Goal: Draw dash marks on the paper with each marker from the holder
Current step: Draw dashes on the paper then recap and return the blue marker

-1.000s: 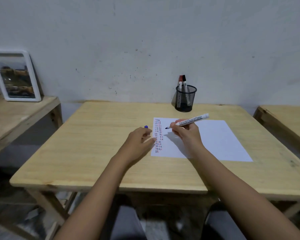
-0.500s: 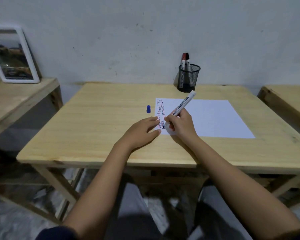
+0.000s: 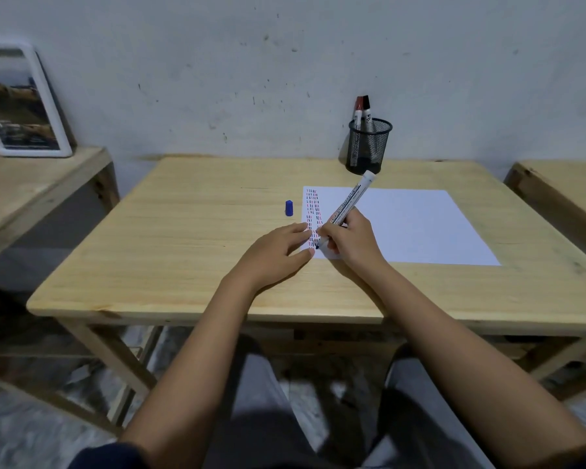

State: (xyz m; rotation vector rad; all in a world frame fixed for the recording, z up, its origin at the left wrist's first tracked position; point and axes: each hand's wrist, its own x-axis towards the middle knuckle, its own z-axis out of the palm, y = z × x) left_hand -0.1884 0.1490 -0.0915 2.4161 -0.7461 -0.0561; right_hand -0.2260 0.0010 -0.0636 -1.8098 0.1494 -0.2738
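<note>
The right hand (image 3: pixel 351 240) is curled around a white marker (image 3: pixel 347 206), pinching it low on the barrel in a writing grip, with the blue tip down on the paper (image 3: pixel 406 225) right at the near end of the dashed columns (image 3: pixel 312 214). The marker's back end leans up and away from the hand, toward the mesh holder (image 3: pixel 368 147). The left hand (image 3: pixel 278 253) lies flat and open, palm down, holding nothing; its fingertips (image 3: pixel 307 228) rest over the near left corner of the sheet, almost touching the right hand's knuckles. The columns of short red and dark dashes run away from both hands along the sheet's left edge. A small blue cap (image 3: pixel 289 208) stands on the wooden table (image 3: pixel 183 238), just beyond the left hand's fingers and beside the paper's left edge. Farther out, beyond the right hand at the table's far edge, the holder keeps two capped markers, one red (image 3: pixel 357 111) and one black (image 3: pixel 367 111), upright and side by side.
</note>
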